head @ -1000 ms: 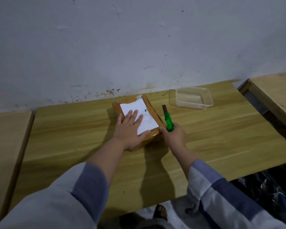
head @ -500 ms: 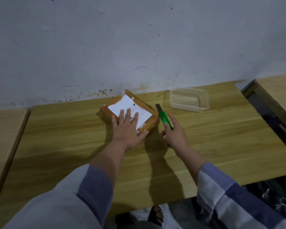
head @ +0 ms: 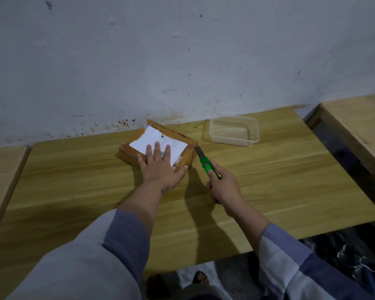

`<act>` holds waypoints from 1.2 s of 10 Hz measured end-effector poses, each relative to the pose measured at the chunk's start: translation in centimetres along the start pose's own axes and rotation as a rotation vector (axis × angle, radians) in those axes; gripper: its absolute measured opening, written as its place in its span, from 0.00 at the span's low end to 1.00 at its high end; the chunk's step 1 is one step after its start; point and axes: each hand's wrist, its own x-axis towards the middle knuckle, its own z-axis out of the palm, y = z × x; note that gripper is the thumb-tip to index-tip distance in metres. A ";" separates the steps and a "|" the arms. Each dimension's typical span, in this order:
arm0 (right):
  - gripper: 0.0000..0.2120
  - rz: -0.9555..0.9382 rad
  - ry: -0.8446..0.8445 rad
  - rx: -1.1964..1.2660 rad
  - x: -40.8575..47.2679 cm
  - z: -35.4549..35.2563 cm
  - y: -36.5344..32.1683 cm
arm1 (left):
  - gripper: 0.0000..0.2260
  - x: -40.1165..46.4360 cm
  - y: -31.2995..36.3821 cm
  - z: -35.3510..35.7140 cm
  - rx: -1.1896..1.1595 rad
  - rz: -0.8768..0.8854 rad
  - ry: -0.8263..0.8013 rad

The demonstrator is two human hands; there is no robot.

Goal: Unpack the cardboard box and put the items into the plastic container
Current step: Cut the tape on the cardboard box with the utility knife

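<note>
Nearest to me, both my forearms reach out over the wooden table [head: 74, 191], sleeves pushed back from the wrists.

My right hand [head: 224, 188] is closed around the green handle of a utility knife [head: 206, 163]; fingers wrapped, thumb lying along the top. The dark blade is extended and points away from me and to the left, its tip at the right-hand corner of the cardboard box [head: 158, 144]. I cannot tell whether the tip is touching the tape or just short of it.

My left hand [head: 160, 167] lies flat and open on the near part of the box top, fingers spread, palm down. It grips nothing; it rests on the lid, with the fingertips over the white shipping label [head: 156, 138].

The box sits flat on the table, turned at an angle, its far corner close to the wall [head: 182, 50]. It is wrapped in glossy tape and appears sealed.

Further back and to the right, well apart from the box, stands the clear plastic container [head: 232, 132]. It is upright, lidless, and close to the wall.

A second wooden surface [head: 359, 122] adjoins at far right.
</note>
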 end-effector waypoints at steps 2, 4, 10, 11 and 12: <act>0.19 0.032 -0.014 0.006 0.6 0.2 0.1 | 0.43 -0.4 -0.2 -0.3 0.003 0.015 -0.039; 0.20 0.085 -0.051 0.017 1.8 0.5 -1.2 | 0.39 -0.8 -0.4 -0.6 0.001 0.045 -0.062; 0.20 0.100 -0.068 0.029 0.1 2.1 -0.9 | 0.31 -1.0 -1.0 -0.2 -0.017 0.069 -0.037; 0.20 0.101 -0.061 0.030 0.5 2.9 -1.0 | 0.31 -1.1 -1.0 -0.3 -0.020 0.068 -0.039; 0.20 0.083 -0.048 0.020 -0.4 3.1 -0.5 | 0.31 -1.2 -1.1 -0.3 -0.029 0.064 -0.039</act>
